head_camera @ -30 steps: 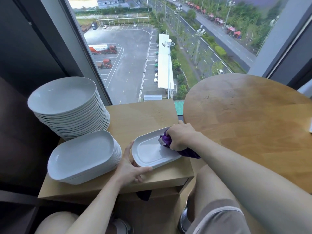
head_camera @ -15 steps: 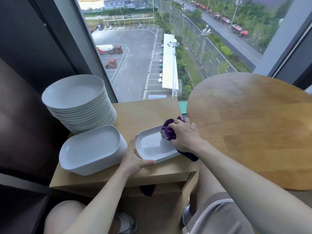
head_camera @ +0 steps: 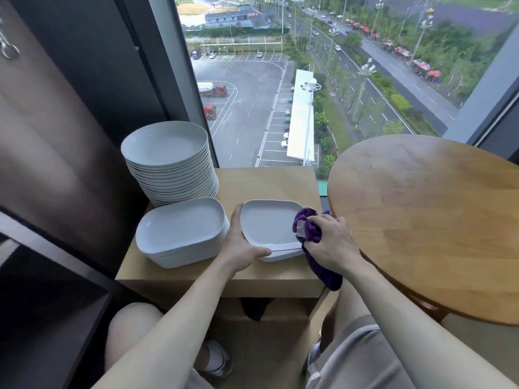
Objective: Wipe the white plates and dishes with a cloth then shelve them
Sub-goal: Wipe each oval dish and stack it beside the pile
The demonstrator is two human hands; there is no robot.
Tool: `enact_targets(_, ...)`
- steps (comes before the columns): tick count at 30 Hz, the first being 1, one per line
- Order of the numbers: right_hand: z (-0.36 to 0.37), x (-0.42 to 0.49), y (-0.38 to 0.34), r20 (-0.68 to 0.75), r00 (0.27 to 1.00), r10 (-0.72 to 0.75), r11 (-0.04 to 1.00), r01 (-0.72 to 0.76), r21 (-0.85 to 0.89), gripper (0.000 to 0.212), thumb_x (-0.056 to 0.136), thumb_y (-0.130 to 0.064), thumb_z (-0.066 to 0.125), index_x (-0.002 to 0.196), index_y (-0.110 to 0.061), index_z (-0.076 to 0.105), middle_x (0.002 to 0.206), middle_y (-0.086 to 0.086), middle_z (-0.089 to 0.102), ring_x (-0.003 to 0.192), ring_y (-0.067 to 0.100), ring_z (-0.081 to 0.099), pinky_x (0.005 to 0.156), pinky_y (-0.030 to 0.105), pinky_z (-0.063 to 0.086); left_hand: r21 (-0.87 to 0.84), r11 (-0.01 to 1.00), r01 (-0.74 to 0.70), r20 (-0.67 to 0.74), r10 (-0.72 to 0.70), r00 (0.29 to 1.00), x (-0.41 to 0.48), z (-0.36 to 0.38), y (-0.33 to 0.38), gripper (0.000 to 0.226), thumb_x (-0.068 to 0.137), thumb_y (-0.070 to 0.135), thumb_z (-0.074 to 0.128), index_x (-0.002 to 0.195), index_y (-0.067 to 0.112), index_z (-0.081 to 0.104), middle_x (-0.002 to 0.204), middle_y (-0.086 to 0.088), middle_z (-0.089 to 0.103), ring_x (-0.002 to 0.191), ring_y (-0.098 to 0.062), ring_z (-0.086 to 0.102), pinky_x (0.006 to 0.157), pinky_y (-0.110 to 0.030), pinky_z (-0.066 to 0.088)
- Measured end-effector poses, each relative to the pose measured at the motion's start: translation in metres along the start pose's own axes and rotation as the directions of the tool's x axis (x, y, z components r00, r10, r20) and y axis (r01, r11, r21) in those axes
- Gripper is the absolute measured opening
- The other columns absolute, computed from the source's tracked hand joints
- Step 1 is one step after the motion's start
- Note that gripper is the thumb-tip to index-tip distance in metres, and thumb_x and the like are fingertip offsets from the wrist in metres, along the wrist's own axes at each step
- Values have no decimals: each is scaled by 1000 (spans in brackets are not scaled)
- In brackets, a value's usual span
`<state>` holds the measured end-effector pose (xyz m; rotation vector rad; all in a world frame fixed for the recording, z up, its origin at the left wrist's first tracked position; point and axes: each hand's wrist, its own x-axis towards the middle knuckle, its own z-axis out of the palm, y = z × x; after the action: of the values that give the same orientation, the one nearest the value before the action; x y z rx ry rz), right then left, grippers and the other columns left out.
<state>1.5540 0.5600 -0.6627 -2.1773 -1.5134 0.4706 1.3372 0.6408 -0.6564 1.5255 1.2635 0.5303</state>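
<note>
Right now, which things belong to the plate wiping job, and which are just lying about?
Job: single dish, purple cloth, left hand, right hand, rectangular dish stack, round plate stack.
Lying about: round wooden table, low wooden stand.

Surface point(head_camera: 269, 183) bare at its far right. Round plate stack point(head_camera: 168, 164) and rectangular dish stack point(head_camera: 182, 231) block left; round table point(head_camera: 421, 220) flanks right.

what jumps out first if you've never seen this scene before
The tall stack of round white plates at the back left of the small wooden stand, against a window looking far down on a car park. In front, the left hand holds a single white dish while the right hand presses a purple cloth onto its right end.
</note>
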Motion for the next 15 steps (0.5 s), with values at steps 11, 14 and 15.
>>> enact_targets(11, 1, -10, -4, -46, 999, -9, 987, 16, 162, 45, 84, -25, 68, 129, -26, 63, 118, -5, 63, 105, 24, 43, 93, 42, 42, -335, 938, 89, -40, -109, 993, -8, -17, 16, 112, 78, -30, 47, 151, 54, 31, 144, -2, 33, 110, -32, 57, 79, -48, 65)
enact_targets(14, 1, -7, -10, -83, 995, -46, 974, 64, 218, 38, 81, -28, 67, 119, -26, 64, 109, -8, 63, 103, 28, 48, 91, 43, 44, -353, 934, 50, -75, -82, 994, -7, -39, 25, 111, 80, -31, 43, 147, 58, 33, 145, -8, 37, 94, -27, 61, 67, -36, 64)
enact_targets(15, 1, -6, -14, -100, 993, -66, 969, 88, 231, 33, 79, -30, 65, 112, -29, 64, 103, -11, 62, 100, 29, 50, 90, 44, 45, -355, 934, 34, -98, -73, 993, -7, -49, 29, 111, 80, -31, 42, 149, 55, 33, 146, -9, 37, 89, -24, 60, 62, -32, 62)
